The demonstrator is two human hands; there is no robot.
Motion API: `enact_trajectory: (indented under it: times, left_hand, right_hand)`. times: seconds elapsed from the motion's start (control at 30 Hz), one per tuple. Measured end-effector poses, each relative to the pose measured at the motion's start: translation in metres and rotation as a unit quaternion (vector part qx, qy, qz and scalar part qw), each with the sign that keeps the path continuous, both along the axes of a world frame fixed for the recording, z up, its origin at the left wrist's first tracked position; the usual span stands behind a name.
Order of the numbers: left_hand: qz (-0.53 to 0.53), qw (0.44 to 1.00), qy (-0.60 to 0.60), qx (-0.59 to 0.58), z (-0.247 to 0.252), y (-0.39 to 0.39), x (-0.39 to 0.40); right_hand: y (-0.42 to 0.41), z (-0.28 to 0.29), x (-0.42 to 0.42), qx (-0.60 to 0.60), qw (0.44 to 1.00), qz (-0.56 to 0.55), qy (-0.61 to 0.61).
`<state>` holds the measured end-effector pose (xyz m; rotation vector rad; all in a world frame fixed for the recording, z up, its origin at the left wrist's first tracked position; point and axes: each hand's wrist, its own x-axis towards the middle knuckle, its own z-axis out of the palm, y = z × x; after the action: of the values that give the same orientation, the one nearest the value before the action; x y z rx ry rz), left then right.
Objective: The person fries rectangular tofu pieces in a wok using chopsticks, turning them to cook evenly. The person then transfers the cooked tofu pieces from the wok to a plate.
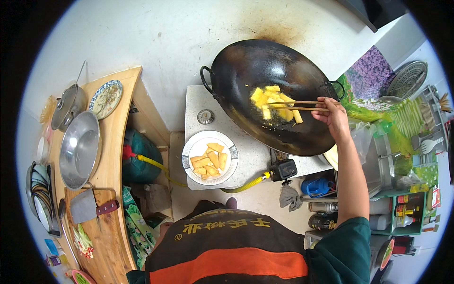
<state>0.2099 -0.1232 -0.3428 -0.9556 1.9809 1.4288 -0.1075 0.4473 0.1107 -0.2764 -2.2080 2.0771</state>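
Note:
My right hand [331,115] grips a pair of wooden chopsticks [301,106], reaching over a large black wok [244,117] from the right. The chopstick tips are among pale yellow pieces [273,96], perhaps tofu, frying in oil at the wok's bottom. To the wok's lower left, a white plate [209,136] with a patterned rim bears several golden fried pieces [202,162]. My left hand is out of view; only a skin-coloured sliver of that arm shows beside my dark apron [227,236].
A black gas valve [285,169] with a yellow hose [244,185] sits below the wok. On the left wooden counter are a metal basin [79,152], a cleaver [83,207] on a cutting board [103,241], and a lidded pot [69,106]. A sink [376,167] is at right.

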Motion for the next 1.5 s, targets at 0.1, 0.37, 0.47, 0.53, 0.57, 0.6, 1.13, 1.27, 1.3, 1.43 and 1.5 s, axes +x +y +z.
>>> enact_trajectory:
  times: [0.1, 0.37, 0.47, 0.53, 0.57, 0.6, 1.13, 1.27, 1.3, 1.43, 1.5]
  left_hand:
    - [0.005, 1.0, -0.008, 0.001, 0.0, 0.002, -0.002]
    - [-0.026, 0.999, 0.027, -0.003, -0.031, -0.007, 0.005]
    - [-0.017, 1.0, 0.022, 0.011, -0.032, -0.006, 0.001]
    - [-0.012, 1.0, -0.003, -0.003, -0.033, -0.005, -0.002]
    - [-0.018, 1.0, 0.001, -0.011, -0.036, -0.006, 0.002]
    - [-0.028, 0.999, 0.006, -0.018, -0.038, -0.007, 0.002]
    - [-0.036, 0.999, 0.02, -0.012, -0.031, 0.001, -0.014]
    - [-0.037, 0.998, 0.036, -0.022, -0.042, -0.006, -0.01]
    - [-0.048, 0.998, 0.035, -0.035, -0.054, -0.013, -0.005]
    - [-0.044, 0.998, 0.024, -0.044, -0.068, -0.011, -0.005]
    - [-0.05, 0.998, 0.012, -0.026, -0.072, -0.013, -0.006]
  right_hand:
    - [-0.011, -0.008, 0.002, -0.004, 0.998, -0.062, -0.008]
    - [-0.051, -0.016, 0.017, 0.051, 0.996, -0.075, -0.026]
    - [-0.053, -0.016, 0.025, 0.051, 0.996, -0.072, -0.015]
    - [-0.057, -0.02, 0.027, 0.056, 0.996, -0.066, -0.014]
    - [-0.063, -0.022, 0.028, 0.065, 0.996, -0.054, -0.012]
    - [-0.063, -0.027, 0.027, 0.072, 0.996, -0.048, -0.008]
    - [-0.039, -0.025, 0.024, 0.041, 0.994, -0.093, 0.043]
    - [-0.021, -0.01, 0.029, -0.058, 0.989, -0.133, 0.016]
    - [-0.017, -0.01, 0.03, -0.084, 0.988, -0.133, 0.006]
    - [-0.008, -0.011, 0.036, -0.038, 0.988, -0.144, -0.045]
    - [-0.011, -0.004, 0.04, -0.008, 0.988, -0.148, -0.041]
